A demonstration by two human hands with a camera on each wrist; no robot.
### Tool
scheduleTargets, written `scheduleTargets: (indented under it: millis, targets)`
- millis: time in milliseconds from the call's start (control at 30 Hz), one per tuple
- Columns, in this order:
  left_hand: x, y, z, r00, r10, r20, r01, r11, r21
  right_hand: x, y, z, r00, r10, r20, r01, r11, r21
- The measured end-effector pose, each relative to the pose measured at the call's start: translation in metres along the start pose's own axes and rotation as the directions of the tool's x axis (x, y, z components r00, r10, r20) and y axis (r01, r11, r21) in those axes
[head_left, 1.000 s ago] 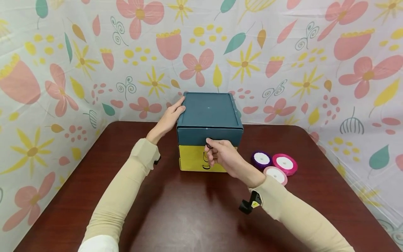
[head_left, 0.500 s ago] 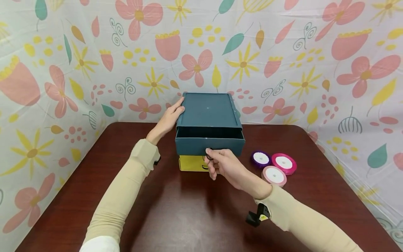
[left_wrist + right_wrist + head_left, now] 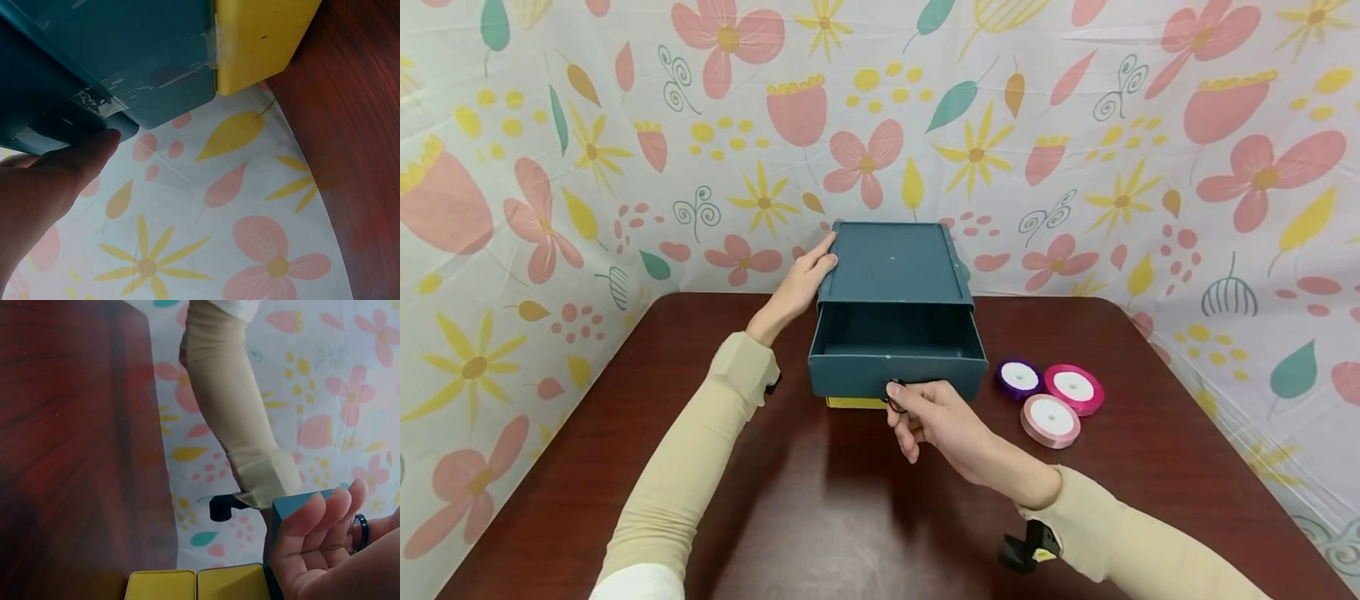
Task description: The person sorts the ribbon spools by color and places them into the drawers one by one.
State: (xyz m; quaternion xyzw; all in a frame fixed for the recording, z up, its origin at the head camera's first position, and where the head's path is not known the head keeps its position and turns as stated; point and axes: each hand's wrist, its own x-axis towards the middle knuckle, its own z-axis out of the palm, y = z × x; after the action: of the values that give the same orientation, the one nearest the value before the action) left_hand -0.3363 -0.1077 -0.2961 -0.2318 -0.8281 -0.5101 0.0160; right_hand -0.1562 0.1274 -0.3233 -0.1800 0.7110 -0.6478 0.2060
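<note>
A small drawer box [image 3: 891,258] with a dark teal top stands at the back of the table. Its teal upper drawer [image 3: 850,377] is pulled well out, and the inner walls show. My right hand [image 3: 951,429] pinches the black ring pull [image 3: 360,532] on that drawer's front between thumb and forefinger; the other fingers curl loosely below. My left hand [image 3: 797,287] rests with extended fingers along the left edge of the box top, the thumb touching it in the left wrist view. Beneath the teal drawer, a strip of a yellow drawer [image 3: 853,403] shows.
Right of the box lie three ribbon spools: purple [image 3: 1019,377], magenta [image 3: 1075,388] and light pink [image 3: 1051,420]. They are close to my right forearm. A flower-printed cloth [image 3: 880,108] hangs behind the dark red-brown table [image 3: 820,533].
The teal upper drawer has slid out from closed toward me, drawn by my right hand on the ring pull. It now covers most of the yellow front. My left hand has stayed in place.
</note>
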Motion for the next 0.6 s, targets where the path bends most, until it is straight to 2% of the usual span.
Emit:
scheduleTargets:
  millis: [433,600]
  targets:
    - [0.002,-0.003,-0.001,1.0,-0.007,0.01,0.007,1.0,0.0,-0.017,0.003,0.009,1.0,-0.025,0.017,0.025,1.0,-0.001]
    - [0.001,0.003,-0.001,1.0,-0.023,0.017,0.023,1.0,-0.015,-0.02,0.004,0.01,0.999,-0.035,0.017,0.035,0.999,-0.018]
